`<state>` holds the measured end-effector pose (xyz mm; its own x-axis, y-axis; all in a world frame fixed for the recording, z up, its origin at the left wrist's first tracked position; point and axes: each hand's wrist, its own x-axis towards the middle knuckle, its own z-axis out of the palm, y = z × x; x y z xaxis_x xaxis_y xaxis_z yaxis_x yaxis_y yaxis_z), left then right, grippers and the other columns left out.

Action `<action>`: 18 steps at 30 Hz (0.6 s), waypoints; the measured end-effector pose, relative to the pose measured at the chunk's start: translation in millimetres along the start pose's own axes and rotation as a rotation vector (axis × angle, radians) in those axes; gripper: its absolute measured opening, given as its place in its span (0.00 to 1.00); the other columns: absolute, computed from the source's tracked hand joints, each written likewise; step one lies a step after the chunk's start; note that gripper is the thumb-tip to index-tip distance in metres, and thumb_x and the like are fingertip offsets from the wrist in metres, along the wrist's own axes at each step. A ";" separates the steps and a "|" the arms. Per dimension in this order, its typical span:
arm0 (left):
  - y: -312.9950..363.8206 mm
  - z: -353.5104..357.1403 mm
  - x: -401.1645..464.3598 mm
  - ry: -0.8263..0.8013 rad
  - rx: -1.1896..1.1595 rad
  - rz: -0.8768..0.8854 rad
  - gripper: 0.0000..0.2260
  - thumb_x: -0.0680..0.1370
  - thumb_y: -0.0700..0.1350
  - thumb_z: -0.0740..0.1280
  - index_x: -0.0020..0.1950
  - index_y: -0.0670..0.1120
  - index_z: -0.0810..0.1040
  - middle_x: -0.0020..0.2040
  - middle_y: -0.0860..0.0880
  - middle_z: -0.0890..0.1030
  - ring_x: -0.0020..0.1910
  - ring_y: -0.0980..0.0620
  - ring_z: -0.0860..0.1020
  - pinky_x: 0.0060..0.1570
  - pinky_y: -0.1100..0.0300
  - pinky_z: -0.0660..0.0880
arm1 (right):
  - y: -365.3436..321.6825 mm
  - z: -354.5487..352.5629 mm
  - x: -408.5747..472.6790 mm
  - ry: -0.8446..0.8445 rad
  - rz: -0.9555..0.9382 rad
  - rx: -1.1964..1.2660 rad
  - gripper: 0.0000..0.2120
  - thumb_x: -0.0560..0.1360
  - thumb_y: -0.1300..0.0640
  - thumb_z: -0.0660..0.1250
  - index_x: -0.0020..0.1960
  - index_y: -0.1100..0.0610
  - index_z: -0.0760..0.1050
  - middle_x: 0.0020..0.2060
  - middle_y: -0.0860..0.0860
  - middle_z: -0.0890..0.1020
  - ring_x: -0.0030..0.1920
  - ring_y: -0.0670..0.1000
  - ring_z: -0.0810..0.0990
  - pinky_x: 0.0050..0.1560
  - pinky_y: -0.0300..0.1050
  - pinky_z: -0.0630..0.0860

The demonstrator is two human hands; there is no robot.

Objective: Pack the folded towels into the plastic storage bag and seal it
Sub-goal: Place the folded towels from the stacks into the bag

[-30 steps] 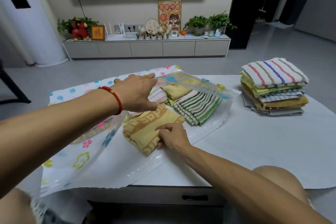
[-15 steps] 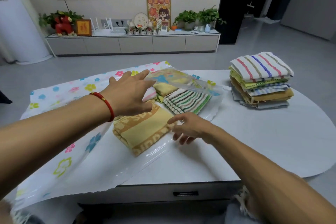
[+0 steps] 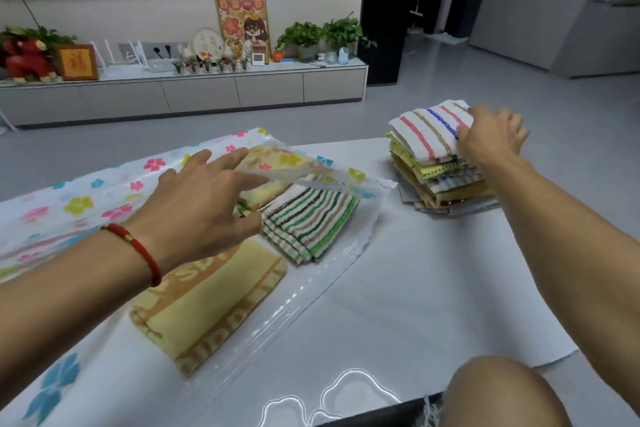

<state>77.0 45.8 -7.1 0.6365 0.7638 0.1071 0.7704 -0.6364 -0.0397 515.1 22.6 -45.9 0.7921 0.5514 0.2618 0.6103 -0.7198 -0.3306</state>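
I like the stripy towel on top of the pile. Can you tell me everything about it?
The white striped towel is folded flat and looks soft and fluffy like terry cloth, with pink, tan and blue stripes. It lies on top of the stack of folded towels at the table's far right. The right hand rests on its right end, fingers spread; whether it grips yet is unclear.

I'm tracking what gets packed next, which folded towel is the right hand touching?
The white towel with red, tan and blue stripes, topmost on the stack; the right hand rests on it, unlike the towels at the bag.

Left hand [image 3: 204, 204] extended forward, palm down, fingers spread, red cord bracelet [image 3: 138, 248] at wrist; right hand [image 3: 491, 139] outstretched, fingers splayed, blurred.
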 end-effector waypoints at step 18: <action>-15.5 -13.1 -64.4 -0.003 0.036 -0.135 0.31 0.66 0.69 0.51 0.69 0.68 0.69 0.77 0.55 0.63 0.71 0.41 0.66 0.58 0.42 0.76 | 34.7 -89.1 -30.4 -0.877 0.050 0.873 0.20 0.75 0.64 0.70 0.61 0.45 0.84 0.62 0.55 0.85 0.52 0.55 0.87 0.46 0.49 0.86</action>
<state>23.5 5.0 -0.5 0.5267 0.8427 0.1111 0.8500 -0.5233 -0.0604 511.6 -56.7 15.5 0.3461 0.8694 -0.3525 0.1129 -0.4116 -0.9043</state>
